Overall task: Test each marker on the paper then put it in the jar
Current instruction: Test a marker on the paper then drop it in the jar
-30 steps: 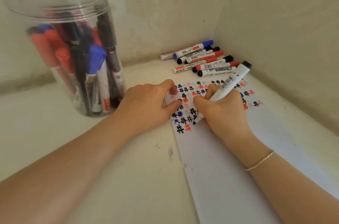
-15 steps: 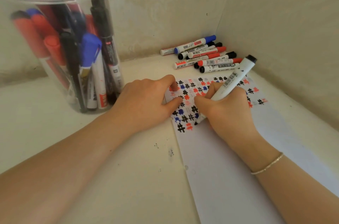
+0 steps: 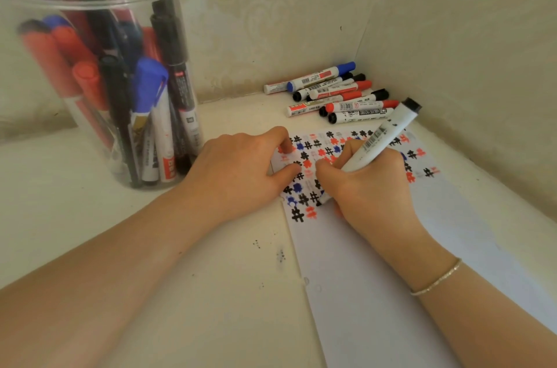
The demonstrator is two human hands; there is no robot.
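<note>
My right hand (image 3: 369, 186) grips a white marker (image 3: 380, 137) with a black end, its tip down on the white paper (image 3: 376, 262) among rows of black, red and blue hash marks. The tip itself is hidden behind my fingers. My left hand (image 3: 241, 170) rests on the paper's left edge, fingers curled, with fingertip and thumb pressing the sheet. A clear plastic jar (image 3: 90, 66) stands at the left, open at the top, holding several red, blue and black markers. A pile of several capped markers (image 3: 334, 93) lies in the far corner.
Everything sits on a cream surface (image 3: 187, 277) that ends at walls behind and to the right, which meet in a corner past the marker pile. Small dark ink specks (image 3: 280, 256) dot the surface left of the paper.
The view has shifted a little closer to the jar. My right hand has tilted the marker slightly while writing; my left hand stays on the paper's edge.
</note>
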